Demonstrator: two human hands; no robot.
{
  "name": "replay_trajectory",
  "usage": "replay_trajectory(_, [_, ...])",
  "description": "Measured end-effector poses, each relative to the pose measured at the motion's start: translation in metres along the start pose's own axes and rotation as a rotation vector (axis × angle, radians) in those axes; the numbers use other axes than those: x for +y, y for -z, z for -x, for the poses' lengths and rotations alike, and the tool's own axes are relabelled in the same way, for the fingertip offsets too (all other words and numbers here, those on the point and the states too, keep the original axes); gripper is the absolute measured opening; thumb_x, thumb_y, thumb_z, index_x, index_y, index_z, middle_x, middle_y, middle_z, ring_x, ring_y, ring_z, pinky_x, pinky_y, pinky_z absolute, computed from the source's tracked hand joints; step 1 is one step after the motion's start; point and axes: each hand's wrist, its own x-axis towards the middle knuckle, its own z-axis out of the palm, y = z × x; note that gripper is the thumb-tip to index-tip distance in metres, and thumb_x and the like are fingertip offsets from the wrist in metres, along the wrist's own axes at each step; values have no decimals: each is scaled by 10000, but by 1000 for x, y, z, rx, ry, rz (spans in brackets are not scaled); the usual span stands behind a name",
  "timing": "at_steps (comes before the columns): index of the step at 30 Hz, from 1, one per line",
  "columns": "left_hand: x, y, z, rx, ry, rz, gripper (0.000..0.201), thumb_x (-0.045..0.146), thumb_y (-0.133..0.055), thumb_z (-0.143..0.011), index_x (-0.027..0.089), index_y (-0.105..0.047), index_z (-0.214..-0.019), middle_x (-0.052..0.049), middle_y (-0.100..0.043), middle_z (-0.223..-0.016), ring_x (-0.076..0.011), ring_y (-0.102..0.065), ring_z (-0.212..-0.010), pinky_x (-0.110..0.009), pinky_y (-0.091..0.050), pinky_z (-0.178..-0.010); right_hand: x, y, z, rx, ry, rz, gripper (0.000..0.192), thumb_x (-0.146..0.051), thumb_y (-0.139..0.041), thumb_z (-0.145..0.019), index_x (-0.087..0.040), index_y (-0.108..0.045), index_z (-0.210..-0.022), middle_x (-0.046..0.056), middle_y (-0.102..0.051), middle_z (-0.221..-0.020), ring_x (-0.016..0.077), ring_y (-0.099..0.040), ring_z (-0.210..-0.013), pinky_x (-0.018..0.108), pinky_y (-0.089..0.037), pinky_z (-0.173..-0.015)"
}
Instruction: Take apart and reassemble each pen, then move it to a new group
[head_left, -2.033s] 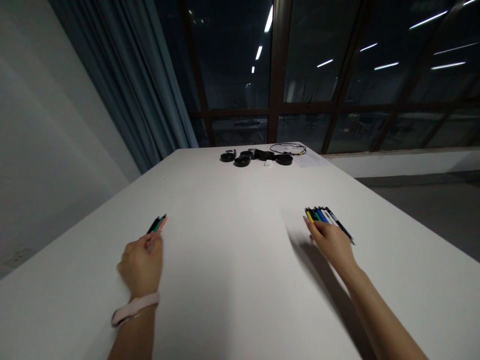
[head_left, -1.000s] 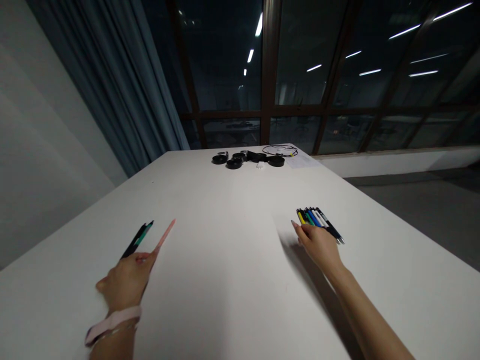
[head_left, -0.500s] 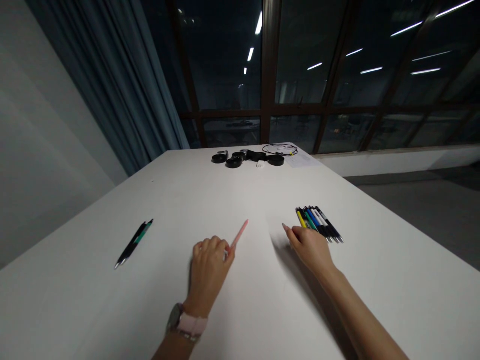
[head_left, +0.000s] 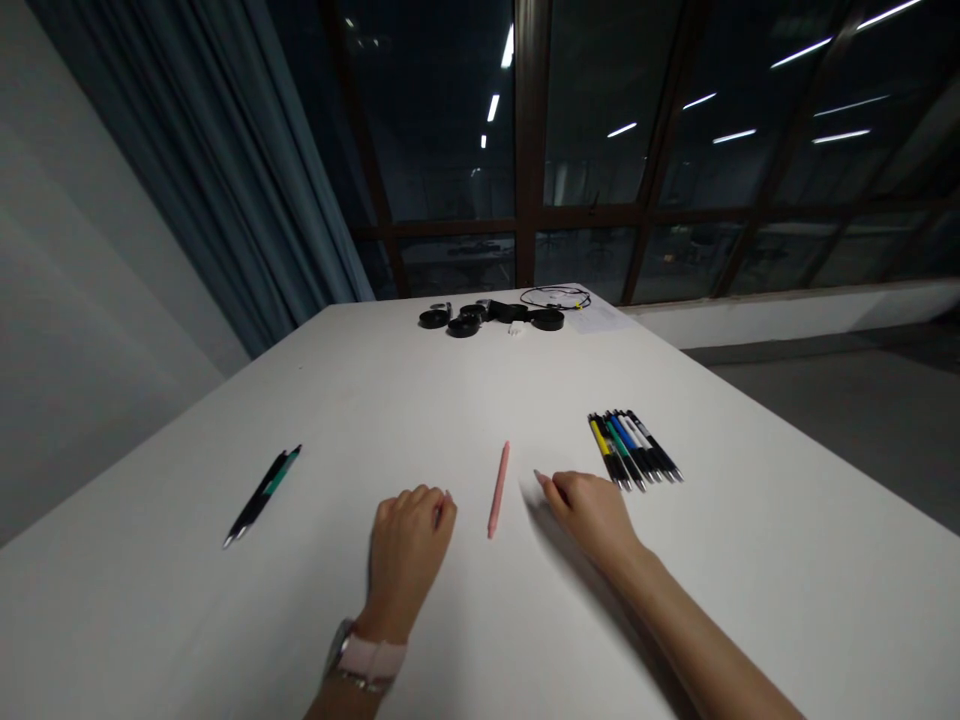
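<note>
A pink pen lies alone on the white table, between my hands and touching neither. To its left, my left hand rests low over the tabletop with fingers curled in and no object showing. My right hand is on the pen's other side, its fingers folded and one fingertip pointing toward the pen. I see nothing in it, though the palm side is hidden. Just beyond this hand lies a row of several pens with yellow, green, blue, white and black barrels. Two pens, black and black-green, lie together at the left.
Black round parts lie at the table's far end, beside a coiled black cable and a sheet of paper. A blue curtain hangs at the left, and dark windows stand behind the table.
My left hand has let go of the pink pen and drawn back a little to the left. The pen now lies more upright in view. My right hand has moved left, away from the pen row.
</note>
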Motion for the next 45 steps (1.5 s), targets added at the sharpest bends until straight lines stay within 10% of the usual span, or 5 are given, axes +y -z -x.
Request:
replay_trajectory(7, [-29,10,-5,29,139,2,329,262,-356,-917,220,-510,-629,-12,-600,-631,-190,-562,-638,-331,-322,-700,-23,-9,9,-104,122,-11,465,-328,-386,-1017,-195,-730,-735,72,-768,-764,191,-707,-687,283,-319,-567])
replay_trajectory(18, [-25,9,-4,30,111,25,326,274,-358,-912,225,-490,-618,-9,-588,-622,-188,-550,-637,-333,-323,-711,-41,-21,10,-172,111,12,579,-529,-377,-992,-146,-774,-813,139,-766,-768,256,-733,-730,290,-419,-614])
replay_trajectory(32, [-16,9,-4,23,94,116,335,275,-367,-914,225,-484,-604,-2,-574,-611,-182,-529,-621,-332,-330,-716,-38,-17,7,-114,31,-73,459,-320,-349,-1009,-164,-736,-818,119,-769,-829,218,-712,-730,275,-390,-603])
replay_trajectory(38, [-10,8,-4,23,115,336,362,333,-403,-905,226,-530,-584,-2,-570,-602,-182,-528,-631,-330,-368,-724,-35,-26,4,-119,-34,-730,516,-486,-343,-994,-188,-602,-661,18,-638,-608,140,-574,-584,240,-358,-567])
replay_trajectory(45, [17,-4,-5,-243,306,1245,438,571,-574,-792,187,-755,-900,-63,-724,-840,-229,-624,-835,-337,-472,-805,-47,-42,5,-466,-77,-1559,633,-814,-532,-725,-208,-481,-553,-72,-412,-439,74,-327,-398,236,-223,-423])
